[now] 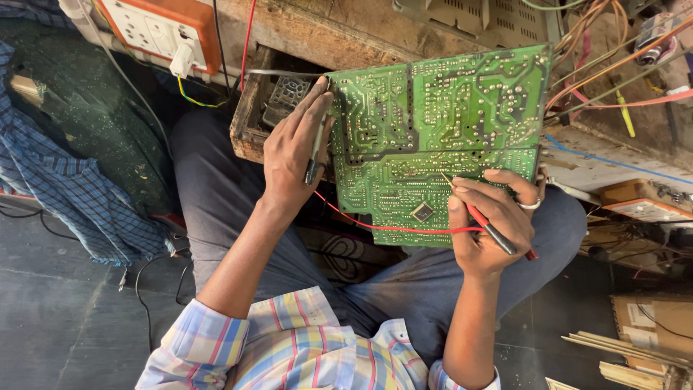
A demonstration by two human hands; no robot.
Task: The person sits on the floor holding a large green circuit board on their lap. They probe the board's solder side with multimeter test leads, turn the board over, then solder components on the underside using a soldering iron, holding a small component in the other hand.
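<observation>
left hand (292, 155) grasps the black probe (315, 152) and steadies the green circuit board (433, 137); right hand (491, 224) grasps the red probe (485, 222) on a solder point, testing; next contact seems to need a precise tip.

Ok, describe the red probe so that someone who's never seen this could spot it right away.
Find the big green circuit board propped over the person's lap. At its lower right edge, the right hand pinches a slim red probe like a pen, tip on the solder side. Unlike the dark probe in the left hand, it's red with a black tail.
</observation>
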